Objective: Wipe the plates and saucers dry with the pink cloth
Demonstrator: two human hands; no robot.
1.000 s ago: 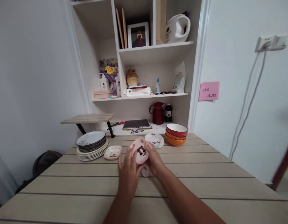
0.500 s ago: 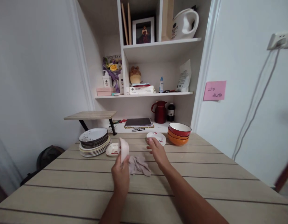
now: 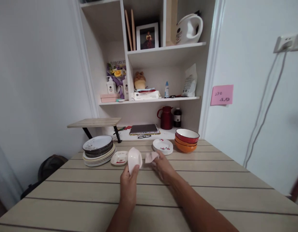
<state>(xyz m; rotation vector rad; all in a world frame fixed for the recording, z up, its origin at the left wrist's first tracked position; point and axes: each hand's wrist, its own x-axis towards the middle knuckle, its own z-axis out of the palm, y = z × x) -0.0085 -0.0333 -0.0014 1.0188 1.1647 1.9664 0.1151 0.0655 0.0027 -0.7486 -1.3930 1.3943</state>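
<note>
– Small white dish (image 3: pixel 134 159): where?
– In your left hand (image 3: pixel 128 185), lifted off the wooden table (image 3: pixel 211 180) and tipped up on edge, its plain outer side towards you. Your fingers are closed round the lower rim. The inner face is turned away and can't be read.
– Right hand?
– Your right hand (image 3: pixel 163 166) sits just right of the small white dish, fingers pinched on a crumpled pinkish cloth (image 3: pixel 151 157). The cloth is near the rim. Whether it touches the rim, cannot tell.
– What's around it on the table?
– Beyond your left hand, a small square dish with a red print (image 3: pixel 119 158) lies flat. Touching it on its left is a stack of dinner plates (image 3: pixel 98 149), with dark-rimmed ones on top and pale ones below. Beyond your right hand is a low stack of small white saucers (image 3: pixel 162 146). Just right of those stand nested bowls (image 3: pixel 187 139), a red one on top of orange ones.
– And behind?
– A white shelf unit (image 3: pixel 163 53) stands against the wall. On its bottom ledge are a red jug (image 3: pixel 166 117) and a dark bottle (image 3: pixel 177 117) side by side. A flat dark tablet (image 3: pixel 143 128) lies there too, with a pair of glasses (image 3: pixel 144 136) in front of it. A small wooden riser (image 3: pixel 94 122) stands to the left. On the wall to the right is a pink sticky note (image 3: pixel 221 94).
</note>
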